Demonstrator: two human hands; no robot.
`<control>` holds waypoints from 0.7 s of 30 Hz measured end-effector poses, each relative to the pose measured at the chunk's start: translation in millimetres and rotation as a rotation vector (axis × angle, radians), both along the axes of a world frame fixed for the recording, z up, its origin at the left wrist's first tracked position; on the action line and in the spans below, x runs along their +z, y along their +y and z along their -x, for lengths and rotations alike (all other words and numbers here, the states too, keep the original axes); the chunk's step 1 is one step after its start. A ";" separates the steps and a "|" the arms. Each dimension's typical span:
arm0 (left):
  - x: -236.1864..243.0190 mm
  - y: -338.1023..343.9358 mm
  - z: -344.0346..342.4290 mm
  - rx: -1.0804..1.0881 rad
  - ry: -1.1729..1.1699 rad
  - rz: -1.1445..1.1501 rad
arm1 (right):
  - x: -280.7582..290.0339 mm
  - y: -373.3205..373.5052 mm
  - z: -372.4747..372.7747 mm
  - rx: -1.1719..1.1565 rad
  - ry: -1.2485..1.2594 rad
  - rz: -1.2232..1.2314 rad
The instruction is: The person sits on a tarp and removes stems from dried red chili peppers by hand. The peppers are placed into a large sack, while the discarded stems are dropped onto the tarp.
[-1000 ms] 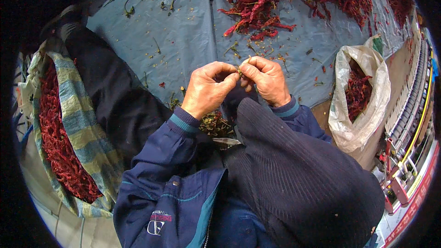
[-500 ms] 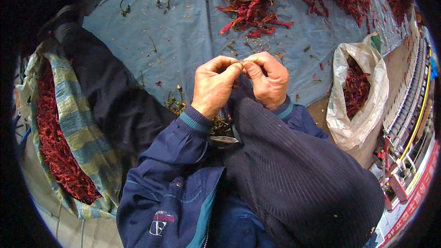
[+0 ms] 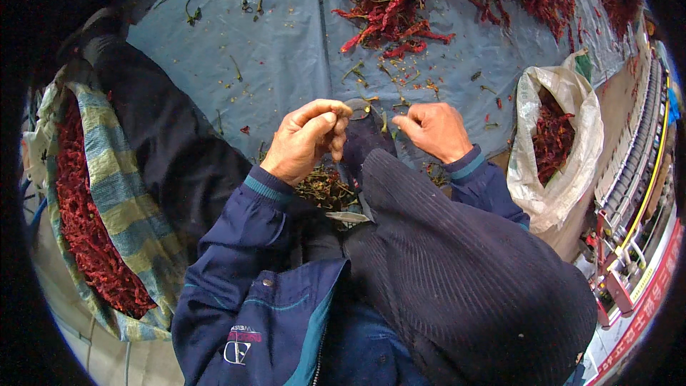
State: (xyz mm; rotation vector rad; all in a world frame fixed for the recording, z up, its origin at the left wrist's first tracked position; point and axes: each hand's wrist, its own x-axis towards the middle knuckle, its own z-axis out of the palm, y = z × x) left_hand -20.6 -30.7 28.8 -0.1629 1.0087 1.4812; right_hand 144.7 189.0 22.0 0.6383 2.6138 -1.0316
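Note:
My left hand (image 3: 309, 141) is raised above my lap, its fingers curled with the thumb up against the index finger. Anything between them is too small or hidden to make out. To its right, my right hand (image 3: 437, 131) is curled, the thumb pointing left; the other fingertips are hidden. Between the hands is a small yellow-green stem (image 3: 384, 124), apart from both; I cannot tell whether it is falling or resting. Below the left hand lies a heap of dry stems (image 3: 325, 189). Beyond my hands, dried red chillies (image 3: 389, 0) lie piled on a blue plastic sheet (image 3: 279, 71).
A striped woven sack (image 3: 118, 164) full of dried red chillies stands at my left. An open white sack (image 3: 532, 196) with chillies inside stands at my right. A metal-framed machine (image 3: 625, 236) borders the far right. Loose stems are scattered over the sheet.
My hands were together, pinching something tiny at the fingertips. They have parted, the left moving left and down, the right slightly right. The yellow-green stem now shows between them.

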 end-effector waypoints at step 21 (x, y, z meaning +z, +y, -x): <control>-18.7 20.4 -1.5 0.056 -0.068 0.136 | -9.1 -9.7 87.5 -0.108 0.420 -0.147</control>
